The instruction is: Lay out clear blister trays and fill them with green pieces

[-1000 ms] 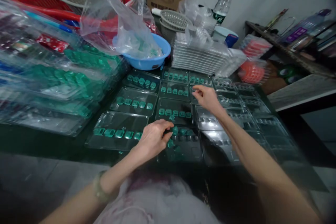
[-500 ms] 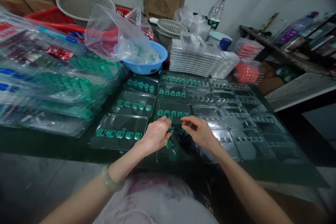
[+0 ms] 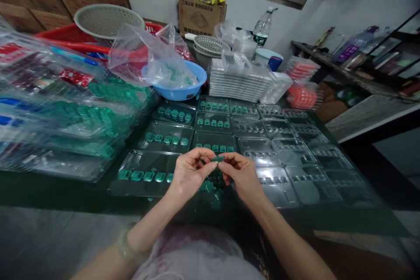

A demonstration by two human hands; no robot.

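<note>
Between the fingertips of both hands is a small green translucent plastic piece (image 3: 218, 158). My left hand (image 3: 193, 170) pinches its left end, and my right hand (image 3: 241, 173) pinches the right end. Below them, loose green pieces (image 3: 210, 187) lie on the dark table, partly covered by my hands. Just beyond my fingers is a clear plastic tray (image 3: 215, 138) with a row of green pieces in it. To the left, another clear tray (image 3: 139, 190) also holds a row of green pieces.
Clear trays with unfilled slots (image 3: 275, 183) cover the right side. Stacked packages (image 3: 59, 127) crowd the left. At the back stand a blue basin (image 3: 183, 92) with a plastic bag, a stack of clear trays (image 3: 236, 81) and a bottle (image 3: 262, 28).
My hands, apart before, have come together, and the green piece now shows between their fingertips. The view has tilted up slightly, so the table sits lower.
</note>
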